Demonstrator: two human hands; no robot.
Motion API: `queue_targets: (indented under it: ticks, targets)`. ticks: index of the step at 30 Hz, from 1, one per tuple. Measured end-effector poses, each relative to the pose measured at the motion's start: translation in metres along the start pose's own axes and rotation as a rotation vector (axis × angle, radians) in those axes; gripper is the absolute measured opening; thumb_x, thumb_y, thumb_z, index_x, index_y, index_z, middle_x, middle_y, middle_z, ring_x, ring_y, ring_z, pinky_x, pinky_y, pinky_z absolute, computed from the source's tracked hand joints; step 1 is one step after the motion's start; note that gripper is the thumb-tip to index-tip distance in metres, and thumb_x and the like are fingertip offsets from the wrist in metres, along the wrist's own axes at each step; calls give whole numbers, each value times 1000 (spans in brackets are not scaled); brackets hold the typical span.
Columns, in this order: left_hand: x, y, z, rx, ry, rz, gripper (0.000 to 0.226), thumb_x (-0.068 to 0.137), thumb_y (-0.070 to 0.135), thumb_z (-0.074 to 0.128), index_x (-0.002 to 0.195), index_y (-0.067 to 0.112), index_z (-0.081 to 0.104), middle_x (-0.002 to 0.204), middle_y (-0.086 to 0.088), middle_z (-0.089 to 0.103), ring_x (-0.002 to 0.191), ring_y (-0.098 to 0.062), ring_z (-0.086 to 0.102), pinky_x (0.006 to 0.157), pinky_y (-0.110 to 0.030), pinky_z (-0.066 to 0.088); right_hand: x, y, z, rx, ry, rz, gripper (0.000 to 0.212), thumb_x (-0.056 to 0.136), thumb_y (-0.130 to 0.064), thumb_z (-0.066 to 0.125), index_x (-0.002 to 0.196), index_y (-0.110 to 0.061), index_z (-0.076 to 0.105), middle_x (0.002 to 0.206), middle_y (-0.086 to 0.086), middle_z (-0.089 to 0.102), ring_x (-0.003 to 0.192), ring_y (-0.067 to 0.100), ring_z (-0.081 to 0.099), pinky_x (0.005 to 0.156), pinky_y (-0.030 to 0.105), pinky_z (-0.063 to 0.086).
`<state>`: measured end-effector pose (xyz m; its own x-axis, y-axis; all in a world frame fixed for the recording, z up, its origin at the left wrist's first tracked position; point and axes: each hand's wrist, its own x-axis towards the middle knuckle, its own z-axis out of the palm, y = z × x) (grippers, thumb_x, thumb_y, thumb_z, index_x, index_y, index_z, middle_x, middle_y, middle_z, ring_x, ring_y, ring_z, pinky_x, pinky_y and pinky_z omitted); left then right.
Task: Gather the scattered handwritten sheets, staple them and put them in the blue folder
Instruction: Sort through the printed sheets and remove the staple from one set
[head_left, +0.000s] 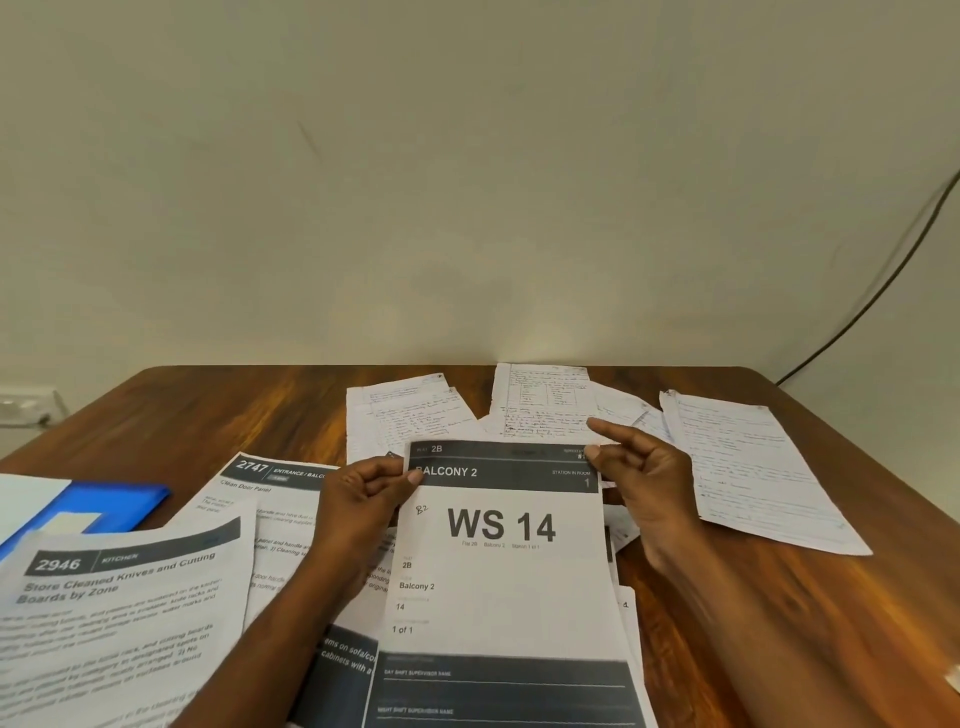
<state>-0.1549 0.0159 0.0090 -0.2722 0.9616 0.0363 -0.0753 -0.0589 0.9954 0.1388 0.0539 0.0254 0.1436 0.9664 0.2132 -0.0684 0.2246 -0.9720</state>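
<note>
Brown wooden surface (208, 415) stands against a pale wall (467, 156), strewn with papers. Both hands hold up the printed "WS 14" sheet (498, 582) by its top corners: the left hand (363, 499) pinches the left corner between thumb and curled fingers, the right hand (644, 467) pinches the right corner with its thumb while the index finger points outward. Handwritten sheets (540, 400) lie scattered along the far edge, one (748, 467) off to the right. At the left, the blue folder (114, 499) lies partly under a printed "2946" sheet (124, 613), beside a "2747" sheet (270, 499).
</note>
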Motion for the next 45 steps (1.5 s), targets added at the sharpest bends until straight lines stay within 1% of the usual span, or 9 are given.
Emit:
queue_targets:
  ticks: [7,12,17,21,24,30,37,41,45]
  targets:
    - [-1,0,0,3,-4,-4,23,91,10,78,107,-4,70,102,-11,82,93,-30,80,83,-48,64,4,4,-2,7,62,3,17,85,-5,81,100,-14,81,96,1,82,90,20,79,72,29,63]
    - [-2,1,0,25,-7,1,22,91,11,78,107,-2,72,101,-8,82,92,-28,81,77,-43,66,3,2,-2,47,77,2,17,82,1,82,97,-7,79,90,3,82,83,21,79,61,25,61]
    - [-2,0,0,7,5,-7,25,90,10,78,109,-4,70,101,-12,82,93,-30,80,84,-50,64,0,-1,-1,-26,85,-97,21,83,3,81,99,-11,78,84,-5,81,79,14,78,58,24,61]
    - [-2,1,1,-12,7,-4,26,91,8,78,110,-7,68,100,-13,82,92,-30,80,76,-43,67,1,1,1,-105,126,-177,19,80,0,84,88,-16,80,81,-11,80,80,11,77,62,21,61]
    - [-3,1,1,-7,-3,2,26,91,9,77,110,-6,68,100,-13,82,93,-31,80,79,-46,66,2,3,1,-126,130,-166,21,81,-1,84,91,-19,80,83,-16,78,82,3,76,70,17,61]
    - [-3,1,0,-12,-4,2,25,92,9,77,110,-6,69,101,-13,82,93,-31,80,83,-49,64,4,3,0,-141,112,-140,21,82,-2,83,98,-15,80,89,-12,76,80,-6,73,67,7,55]
    - [-3,1,-1,-10,-7,8,23,92,10,76,109,-4,70,101,-12,82,92,-30,80,80,-46,65,3,2,-1,-114,97,-146,24,83,-1,82,101,-17,80,87,-8,80,81,5,77,67,14,59]
    - [-4,2,-1,-3,-16,5,22,92,10,76,108,-3,70,101,-10,82,92,-29,81,77,-43,65,4,4,-1,-184,114,-150,20,82,-7,85,94,-22,81,88,-15,78,86,4,76,77,17,61]
    - [-6,3,2,13,-28,4,23,92,13,77,109,-1,71,102,-7,82,92,-28,81,82,-48,65,7,6,-4,-125,122,-88,18,85,-8,83,99,-18,81,92,-11,79,87,4,76,72,16,61]
